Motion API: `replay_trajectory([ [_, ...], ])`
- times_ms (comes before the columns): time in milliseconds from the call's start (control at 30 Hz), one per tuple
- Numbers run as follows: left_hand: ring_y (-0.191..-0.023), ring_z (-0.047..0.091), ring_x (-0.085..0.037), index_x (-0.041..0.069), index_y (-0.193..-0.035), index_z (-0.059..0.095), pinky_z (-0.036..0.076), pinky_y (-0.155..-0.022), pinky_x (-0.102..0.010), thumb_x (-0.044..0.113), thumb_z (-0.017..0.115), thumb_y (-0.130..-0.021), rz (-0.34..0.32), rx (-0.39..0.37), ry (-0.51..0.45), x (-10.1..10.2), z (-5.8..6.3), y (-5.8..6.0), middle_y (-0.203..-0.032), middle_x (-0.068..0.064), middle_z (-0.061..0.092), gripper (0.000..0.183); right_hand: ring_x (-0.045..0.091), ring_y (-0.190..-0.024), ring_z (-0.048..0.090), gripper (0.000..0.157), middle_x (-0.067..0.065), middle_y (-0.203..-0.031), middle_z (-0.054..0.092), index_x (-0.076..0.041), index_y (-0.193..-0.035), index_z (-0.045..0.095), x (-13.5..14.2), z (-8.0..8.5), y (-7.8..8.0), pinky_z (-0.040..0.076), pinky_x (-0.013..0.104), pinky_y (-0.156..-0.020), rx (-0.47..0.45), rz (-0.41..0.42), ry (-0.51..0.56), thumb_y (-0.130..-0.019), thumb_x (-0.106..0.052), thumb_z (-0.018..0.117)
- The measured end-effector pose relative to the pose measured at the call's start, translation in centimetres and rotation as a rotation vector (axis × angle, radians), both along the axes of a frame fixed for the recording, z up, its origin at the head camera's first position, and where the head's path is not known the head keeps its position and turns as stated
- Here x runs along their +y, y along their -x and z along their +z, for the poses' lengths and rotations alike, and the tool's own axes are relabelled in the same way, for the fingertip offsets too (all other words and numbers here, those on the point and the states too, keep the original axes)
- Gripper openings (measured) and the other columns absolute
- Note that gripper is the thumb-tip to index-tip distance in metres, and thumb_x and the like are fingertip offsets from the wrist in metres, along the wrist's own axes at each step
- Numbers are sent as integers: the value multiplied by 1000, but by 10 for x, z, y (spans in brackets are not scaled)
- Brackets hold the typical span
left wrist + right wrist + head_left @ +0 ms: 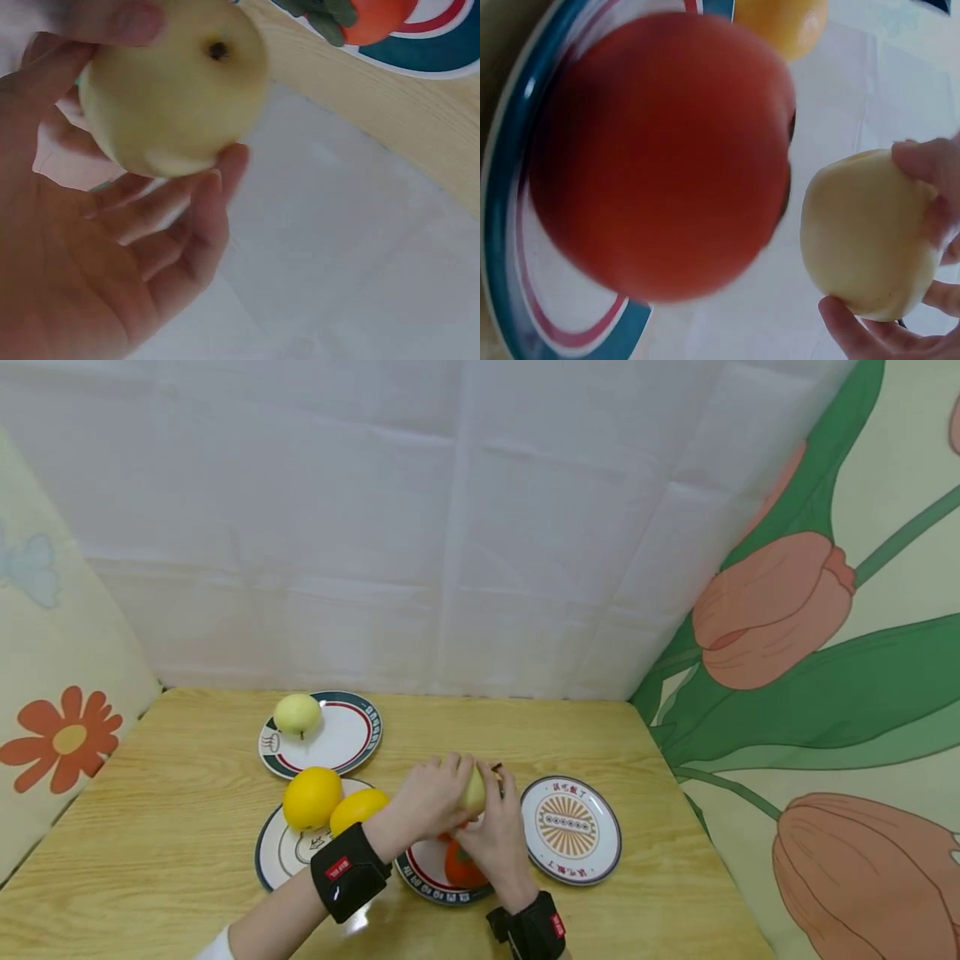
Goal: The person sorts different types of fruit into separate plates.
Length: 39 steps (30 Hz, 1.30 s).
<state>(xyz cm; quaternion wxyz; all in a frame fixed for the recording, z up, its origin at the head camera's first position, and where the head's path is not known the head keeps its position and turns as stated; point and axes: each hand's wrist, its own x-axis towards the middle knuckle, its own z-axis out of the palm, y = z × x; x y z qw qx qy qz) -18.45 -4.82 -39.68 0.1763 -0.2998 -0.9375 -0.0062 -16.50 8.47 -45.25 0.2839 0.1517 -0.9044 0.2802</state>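
Note:
A round, pale-yellow apple-like fruit [472, 793] is held above the middle plate [429, 888]. My left hand [431, 797] grips it from the left, while my right hand [495, 839] has fingers and thumb around its other side. In the left wrist view the fruit [176, 90] shows a dark stem stub in a dimple, with fingertips against its lower edge. Fingers also pinch the fruit [870, 236] in the right wrist view. Below the hands, an orange-red persimmon [463, 866] lies on the middle plate, partly hidden; it looms large [664, 157] in the right wrist view.
Left of the hands, a plate [270, 860] carries a round orange [311, 797] and an oval yellow fruit [358, 810]. Behind it, another plate [348, 735] bears a pale green apple-like fruit [297, 716]. A sunburst-patterned plate [572, 831] lies right on the wooden table [645, 760].

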Motion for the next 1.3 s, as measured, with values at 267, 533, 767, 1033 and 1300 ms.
replay_trajectory([
  [267,-111,51,-37,6,-130,48,50,-88,-54,45,59,-87,33,-211,-166,-33,9,31,-128,-18,52,60,28,-90,57,81,19,-114,48,-4,-128,47,47,3,18,56,42,-70,-121,-163,129,-60,-26,85],
  [533,-116,45,-44,0,-133,44,43,-94,-59,39,53,-92,231,-266,-178,-96,9,72,-131,-25,48,57,37,-99,55,85,23,-123,40,-4,-135,38,111,-8,24,53,54,-78,-325,-330,196,-65,-24,82],
  [767,-119,32,-54,-6,-135,34,37,-95,-66,29,53,-93,359,-373,-231,-156,-12,98,-136,-32,36,58,43,-105,50,89,28,-130,31,0,-139,30,142,-29,16,50,59,-84,-503,-372,273,-69,-25,79],
  [1033,-114,28,-57,-16,-132,28,31,-97,-69,13,56,-88,450,-415,-301,-212,-33,116,-130,-41,28,59,46,-108,47,90,31,-134,27,2,-140,27,151,-39,8,48,60,-85,-566,-420,276,-70,-24,77],
  [1300,-114,28,-62,-7,-137,25,33,-91,-72,19,62,-85,412,-426,-241,-230,-56,120,-137,-39,22,69,47,-108,48,91,31,-133,28,1,-141,25,151,-42,3,48,60,-85,-569,-440,263,-72,-27,77],
])
